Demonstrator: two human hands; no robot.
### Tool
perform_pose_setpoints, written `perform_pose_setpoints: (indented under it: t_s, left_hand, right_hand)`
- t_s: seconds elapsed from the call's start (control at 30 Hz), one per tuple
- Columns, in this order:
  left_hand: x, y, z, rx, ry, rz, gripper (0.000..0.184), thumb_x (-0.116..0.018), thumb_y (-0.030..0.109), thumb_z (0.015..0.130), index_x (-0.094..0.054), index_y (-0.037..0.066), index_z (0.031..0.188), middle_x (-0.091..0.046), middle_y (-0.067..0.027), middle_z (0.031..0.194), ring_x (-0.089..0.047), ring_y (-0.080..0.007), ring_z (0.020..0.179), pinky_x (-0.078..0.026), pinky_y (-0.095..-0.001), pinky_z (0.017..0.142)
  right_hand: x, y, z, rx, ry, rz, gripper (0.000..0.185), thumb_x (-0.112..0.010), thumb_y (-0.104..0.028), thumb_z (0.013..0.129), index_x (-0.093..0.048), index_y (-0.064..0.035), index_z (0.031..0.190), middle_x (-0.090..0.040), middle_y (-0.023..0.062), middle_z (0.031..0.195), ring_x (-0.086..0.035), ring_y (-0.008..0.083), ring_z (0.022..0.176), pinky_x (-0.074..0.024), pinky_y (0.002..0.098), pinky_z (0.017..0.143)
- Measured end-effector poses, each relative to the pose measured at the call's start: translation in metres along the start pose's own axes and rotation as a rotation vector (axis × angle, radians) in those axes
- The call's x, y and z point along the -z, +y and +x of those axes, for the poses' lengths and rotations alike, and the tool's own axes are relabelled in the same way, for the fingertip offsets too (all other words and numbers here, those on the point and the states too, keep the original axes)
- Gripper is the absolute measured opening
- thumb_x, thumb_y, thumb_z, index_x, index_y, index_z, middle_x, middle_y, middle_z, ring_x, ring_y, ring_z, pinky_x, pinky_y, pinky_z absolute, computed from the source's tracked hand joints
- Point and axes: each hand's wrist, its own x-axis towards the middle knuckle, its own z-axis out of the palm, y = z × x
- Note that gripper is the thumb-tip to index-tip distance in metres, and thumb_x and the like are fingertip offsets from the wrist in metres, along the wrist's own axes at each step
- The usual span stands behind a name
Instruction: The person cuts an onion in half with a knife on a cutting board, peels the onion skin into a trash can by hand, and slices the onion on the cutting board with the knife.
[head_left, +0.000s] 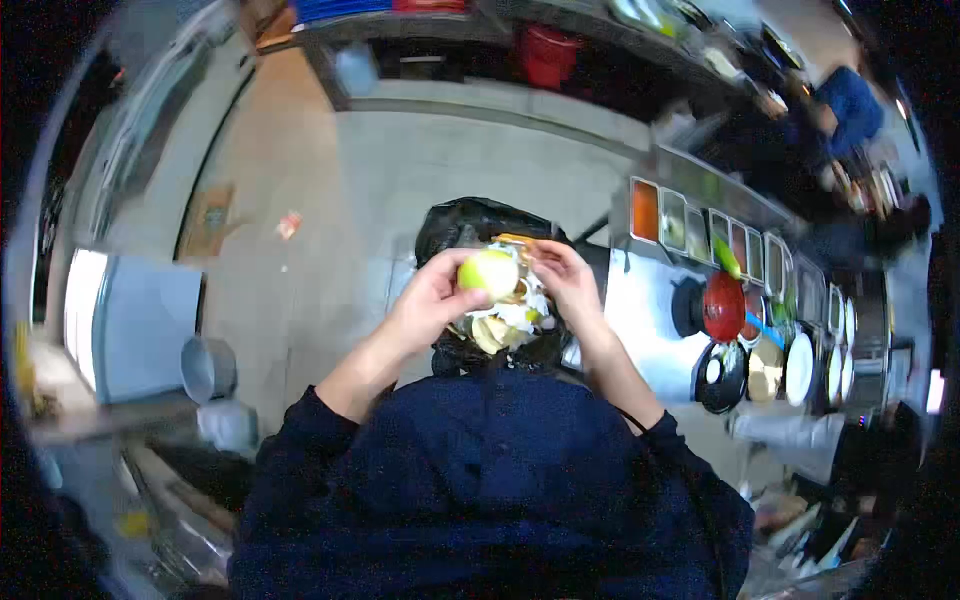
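My left hand (428, 295) gripped a round green fruit (489, 275) between thumb and fingers, above the scraps (505, 328) in an open black bag (465, 218). My right hand (568, 285) was beside it, fingers bent near an orange strip (515, 240); I couldn't tell whether they gripped it. Food trays (645, 210) stood to my right.

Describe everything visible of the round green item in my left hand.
The round green item looks like fruit or a vegetable: smooth, yellow-green at the left, paler to whitish toward the right, possibly peeled or just glare. The left hand holds its left side, thumb below, fingers above. It is over scraps in a black bag. Blur hides finer detail.
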Motion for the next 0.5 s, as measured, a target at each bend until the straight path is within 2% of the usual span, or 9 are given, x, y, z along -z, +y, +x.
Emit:
perform_pose_setpoints:
  t_s: [0.07, 0.1, 0.17, 0.2, 0.3, 0.37, 0.4, 0.47, 0.5]
  left_hand:
    - [-0.008, -0.01, -0.02, -0.137, 0.031, 0.138, 0.048, -0.063, 0.002, 0.089, -0.044, 0.004, 0.134, -0.057, -0.0087, 0.127, -0.057, -0.0197, 0.115, -0.049, -0.0365, 0.098]
    - [-0.015, -0.016, -0.031, -0.181, 0.097, 0.148, 0.048, -0.063, 0.002, 0.089, -0.044, 0.004, 0.134, -0.057, -0.0087, 0.127, -0.057, -0.0197, 0.115, -0.049, -0.0365, 0.098]
    - [-0.032, -0.034, -0.067, -0.198, 0.148, 0.11, 0.05, -0.064, 0.005, 0.09, -0.042, 0.004, 0.135, -0.056, -0.0078, 0.126, -0.057, -0.0179, 0.114, -0.047, -0.0343, 0.1]
    - [-0.041, -0.05, -0.086, -0.245, 0.213, 0.113, 0.051, -0.064, 0.005, 0.091, -0.041, 0.005, 0.136, -0.056, -0.0085, 0.125, -0.057, -0.0179, 0.113, -0.048, -0.0344, 0.099]
    - [-0.087, -0.093, -0.152, -0.378, 0.511, 0.082, 0.056, -0.066, 0.008, 0.091, -0.038, 0.008, 0.14, -0.054, -0.0107, 0.125, -0.057, -0.0182, 0.111, -0.051, -0.0344, 0.093]
    - [-0.115, -0.134, -0.199, -0.38, 0.789, 0.263, 0.066, -0.073, 0.012, 0.086, -0.037, 0.009, 0.141, -0.052, -0.0119, 0.123, -0.056, -0.0204, 0.111, -0.053, -0.033, 0.089]
    - [-0.137, -0.155, -0.229, -0.418, 0.948, 0.251, 0.066, -0.073, 0.012, 0.086, -0.037, 0.009, 0.141, -0.052, -0.0119, 0.123, -0.056, -0.0204, 0.111, -0.053, -0.033, 0.089]
    - [-0.188, -0.177, -0.285, -0.311, 1.119, 0.469, 0.075, -0.079, 0.014, 0.079, -0.036, 0.009, 0.141, -0.051, -0.013, 0.121, -0.056, -0.024, 0.111, -0.053, -0.0328, 0.089]
    - [-0.212, -0.191, -0.313, -0.324, 1.224, 0.455, 0.075, -0.079, 0.014, 0.079, -0.036, 0.009, 0.141, -0.051, -0.013, 0.121, -0.056, -0.024, 0.111, -0.053, -0.0328, 0.089]
  right_hand:
    - [-0.003, -0.023, -0.006, -0.021, -0.232, 0.373, 0.049, -0.067, -0.008, 0.088, -0.05, 0.0001, 0.133, -0.062, 0.0122, 0.117, -0.061, 0.0182, 0.103, -0.0499, 0.0294, 0.089]
    - [-0.004, -0.036, -0.013, -0.015, -0.312, 0.365, 0.049, -0.067, -0.008, 0.088, -0.05, 0.0001, 0.133, -0.062, 0.0122, 0.117, -0.061, 0.0182, 0.103, -0.0499, 0.0294, 0.089]
    - [-0.012, -0.053, -0.036, -0.017, -0.614, 0.262, 0.048, -0.071, -0.005, 0.084, -0.052, 0.0024, 0.128, -0.063, 0.012, 0.112, -0.062, 0.0177, 0.099, -0.0509, 0.0297, 0.088]
    - [-0.018, -0.05, -0.045, 0.0, -0.659, 0.161, 0.047, -0.071, -0.006, 0.084, -0.053, 0.0024, 0.127, -0.063, 0.0117, 0.113, -0.062, 0.0177, 0.099, -0.0516, 0.0298, 0.086]
    - [-0.037, -0.034, -0.076, 0.028, -0.794, -0.018, 0.043, -0.072, -0.01, 0.084, -0.055, 0.0019, 0.122, -0.064, 0.0095, 0.105, -0.063, 0.0157, 0.09, -0.0535, 0.0284, 0.078]
    - [-0.054, -0.017, -0.095, -0.102, -1.09, -0.065, 0.038, -0.069, -0.009, 0.086, -0.057, 0.0018, 0.12, -0.066, 0.0089, 0.097, -0.063, 0.0141, 0.082, -0.0535, 0.0273, 0.072]
    - [-0.066, -0.004, -0.118, -0.11, -1.252, -0.082, 0.038, -0.069, -0.009, 0.086, -0.057, 0.0018, 0.12, -0.066, 0.0089, 0.097, -0.063, 0.0141, 0.082, -0.0535, 0.0273, 0.072]
    - [-0.091, 0.008, -0.167, -0.275, -1.293, -0.101, 0.031, -0.067, -0.005, 0.088, -0.058, 0.0023, 0.117, -0.066, 0.0105, 0.089, -0.065, 0.0173, 0.071, -0.0555, 0.0288, 0.072]
    - [-0.108, 0.013, -0.196, -0.279, -1.396, -0.122, 0.031, -0.067, -0.005, 0.088, -0.058, 0.0023, 0.117, -0.066, 0.0105, 0.089, -0.065, 0.0173, 0.071, -0.0555, 0.0288, 0.072]
